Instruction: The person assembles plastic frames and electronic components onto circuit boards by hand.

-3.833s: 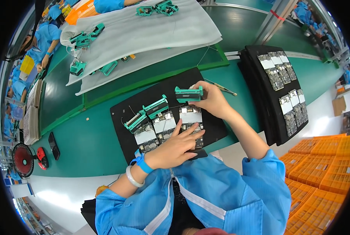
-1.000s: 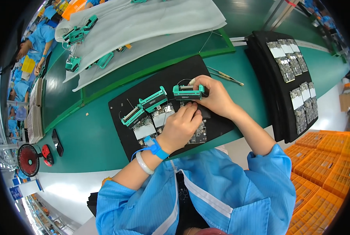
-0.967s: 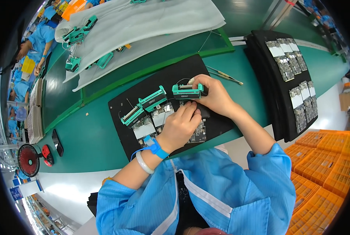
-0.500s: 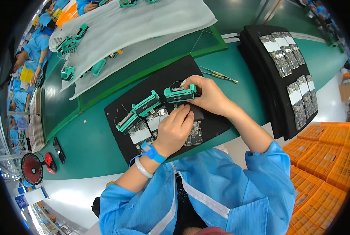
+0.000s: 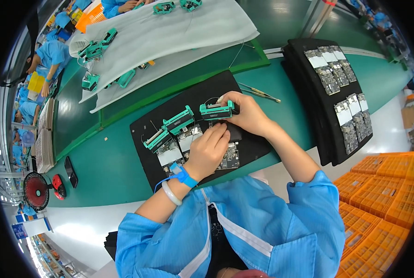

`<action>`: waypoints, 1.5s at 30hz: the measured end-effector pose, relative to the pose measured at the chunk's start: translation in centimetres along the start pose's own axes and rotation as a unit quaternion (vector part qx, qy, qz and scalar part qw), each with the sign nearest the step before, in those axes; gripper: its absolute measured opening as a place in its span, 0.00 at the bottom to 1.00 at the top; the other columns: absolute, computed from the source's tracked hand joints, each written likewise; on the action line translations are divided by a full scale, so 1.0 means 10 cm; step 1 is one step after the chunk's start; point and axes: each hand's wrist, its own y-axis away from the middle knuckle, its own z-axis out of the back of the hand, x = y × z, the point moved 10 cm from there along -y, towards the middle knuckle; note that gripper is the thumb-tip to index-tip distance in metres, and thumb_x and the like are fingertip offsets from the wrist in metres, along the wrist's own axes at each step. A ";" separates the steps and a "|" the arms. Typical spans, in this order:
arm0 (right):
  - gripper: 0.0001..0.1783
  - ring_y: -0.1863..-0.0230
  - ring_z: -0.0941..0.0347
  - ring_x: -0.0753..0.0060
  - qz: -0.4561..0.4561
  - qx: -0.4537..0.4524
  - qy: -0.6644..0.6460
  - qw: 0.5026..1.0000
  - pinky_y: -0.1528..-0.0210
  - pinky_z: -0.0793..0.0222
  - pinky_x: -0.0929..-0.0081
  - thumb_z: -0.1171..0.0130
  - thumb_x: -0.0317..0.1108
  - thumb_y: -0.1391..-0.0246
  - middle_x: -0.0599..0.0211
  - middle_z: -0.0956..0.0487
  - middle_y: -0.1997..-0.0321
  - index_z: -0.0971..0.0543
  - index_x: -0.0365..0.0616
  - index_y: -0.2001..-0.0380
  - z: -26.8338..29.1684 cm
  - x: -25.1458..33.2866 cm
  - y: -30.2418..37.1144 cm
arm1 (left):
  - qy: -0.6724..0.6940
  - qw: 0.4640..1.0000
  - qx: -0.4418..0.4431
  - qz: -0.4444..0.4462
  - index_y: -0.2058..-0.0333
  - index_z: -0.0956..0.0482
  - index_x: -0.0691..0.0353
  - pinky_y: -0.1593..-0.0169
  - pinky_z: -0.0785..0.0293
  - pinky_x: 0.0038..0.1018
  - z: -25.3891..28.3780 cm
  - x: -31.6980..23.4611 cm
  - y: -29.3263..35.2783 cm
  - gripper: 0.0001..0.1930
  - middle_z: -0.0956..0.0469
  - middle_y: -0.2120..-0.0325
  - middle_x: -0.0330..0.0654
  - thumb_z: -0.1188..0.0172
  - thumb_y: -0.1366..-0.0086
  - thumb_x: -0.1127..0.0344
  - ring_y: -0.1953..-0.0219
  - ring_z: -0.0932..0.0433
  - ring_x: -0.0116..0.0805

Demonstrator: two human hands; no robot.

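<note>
My right hand [image 5: 247, 113] is closed round the right end of a green-framed black module [image 5: 216, 111], its thumb underneath and fingers at the back edge. A thin wire loops above that module. Just below, my left hand [image 5: 210, 147] lies over a circuit board [image 5: 230, 156], fingers bent and pressed together. Its fingertips meet near my right thumb, and what they pinch is hidden. To the left, two more green-framed modules, one upper [image 5: 179, 120] and one lower [image 5: 156, 139], stand at the far ends of circuit boards with pale plates [image 5: 170, 156]. A blue wrist strap [image 5: 184, 177] circles my left wrist.
A black mat [image 5: 255, 148] lies beneath the work. Tweezers [image 5: 261, 92] rest behind my right hand. Stacked black foam [image 5: 327, 104] at right carries several circuit boards [image 5: 341, 72]. Beyond a green rail [image 5: 123, 118], white sheeting [image 5: 170, 41] holds more modules. Orange crates [image 5: 373, 194] stand lower right.
The whole view has shifted slightly, with the mat and left-hand modules appearing further right. Both hands keep nearly the same pose, and my right hand still holds the module.
</note>
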 end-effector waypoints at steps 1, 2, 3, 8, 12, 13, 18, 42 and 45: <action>0.15 0.56 0.25 0.76 0.003 -0.003 0.003 1.000 0.53 0.29 0.77 0.31 0.19 0.55 0.67 0.21 0.57 0.24 0.39 0.64 0.03 0.03 0.00 | -0.012 0.999 -0.023 -0.018 0.65 0.19 0.69 0.60 0.18 0.31 0.03 -0.05 0.02 0.11 0.18 0.61 0.48 0.34 0.50 0.77 0.58 0.17 0.42; 0.15 0.56 0.25 0.76 -0.014 0.001 -0.003 1.000 0.52 0.29 0.76 0.31 0.20 0.55 0.67 0.21 0.57 0.24 0.39 0.64 0.03 0.02 -0.01 | -0.012 0.999 -0.023 -0.019 0.65 0.19 0.69 0.60 0.18 0.31 0.05 -0.05 0.02 0.11 0.18 0.61 0.48 0.34 0.50 0.77 0.58 0.17 0.42; 0.15 0.55 0.24 0.76 -0.031 0.005 -0.008 0.999 0.51 0.28 0.76 0.31 0.20 0.55 0.66 0.21 0.57 0.24 0.39 0.63 0.03 0.00 -0.01 | -0.016 1.000 -0.024 -0.013 0.65 0.19 0.69 0.59 0.18 0.31 0.06 -0.04 0.02 0.11 0.18 0.61 0.49 0.34 0.50 0.77 0.57 0.17 0.43; 0.15 0.55 0.24 0.77 -0.043 0.015 -0.023 0.999 0.51 0.28 0.76 0.31 0.20 0.54 0.67 0.20 0.58 0.24 0.38 0.63 -0.01 -0.06 -0.01 | -0.019 1.000 -0.023 -0.010 0.66 0.19 0.70 0.59 0.18 0.32 0.04 -0.03 0.02 0.10 0.18 0.61 0.49 0.34 0.49 0.78 0.57 0.17 0.45; 0.14 0.56 0.25 0.78 -0.052 0.030 -0.003 0.998 0.52 0.28 0.77 0.32 0.19 0.53 0.67 0.20 0.59 0.24 0.38 0.64 -0.03 -0.01 -0.04 | -0.018 1.000 -0.021 -0.004 0.67 0.19 0.68 0.61 0.18 0.31 0.03 0.01 0.01 0.08 0.17 0.61 0.47 0.34 0.49 0.78 0.59 0.17 0.43; 0.14 0.56 0.25 0.78 -0.053 0.032 -0.004 0.998 0.52 0.28 0.77 0.32 0.19 0.53 0.67 0.20 0.59 0.24 0.38 0.64 -0.05 -0.04 -0.07 | -0.016 1.000 -0.020 -0.002 0.68 0.19 0.67 0.62 0.19 0.31 0.03 0.04 -0.01 0.08 0.17 0.61 0.46 0.33 0.49 0.77 0.60 0.17 0.41; 0.14 0.60 0.24 0.78 -0.002 -0.014 -0.005 1.000 0.56 0.27 0.76 0.32 0.20 0.54 0.67 0.20 0.61 0.23 0.39 0.64 0.08 0.07 -0.02 | 0.047 0.997 0.053 0.017 0.65 0.20 0.64 0.61 0.20 0.30 0.01 0.11 -0.08 0.10 0.19 0.59 0.44 0.37 0.49 0.73 0.60 0.20 0.39; 0.26 0.52 0.25 0.45 -0.015 -0.114 0.186 0.976 0.51 0.25 0.56 0.29 0.42 0.54 0.48 0.25 0.54 0.20 0.40 0.53 -0.24 0.40 -0.22 | 0.408 0.843 0.202 0.288 0.33 0.37 0.70 0.32 0.42 0.33 0.73 1.68 0.54 0.31 0.36 0.32 0.48 0.45 0.35 0.70 0.32 0.36 0.37; 0.27 0.50 0.25 0.44 0.022 -0.091 0.210 0.973 0.48 0.26 0.56 0.30 0.41 0.54 0.45 0.22 0.54 0.19 0.36 0.52 -0.37 0.52 -0.25 | 0.339 0.882 0.224 0.240 0.33 0.34 0.61 0.32 0.42 0.31 0.77 1.62 0.40 0.32 0.35 0.33 0.48 0.41 0.37 0.69 0.31 0.39 0.36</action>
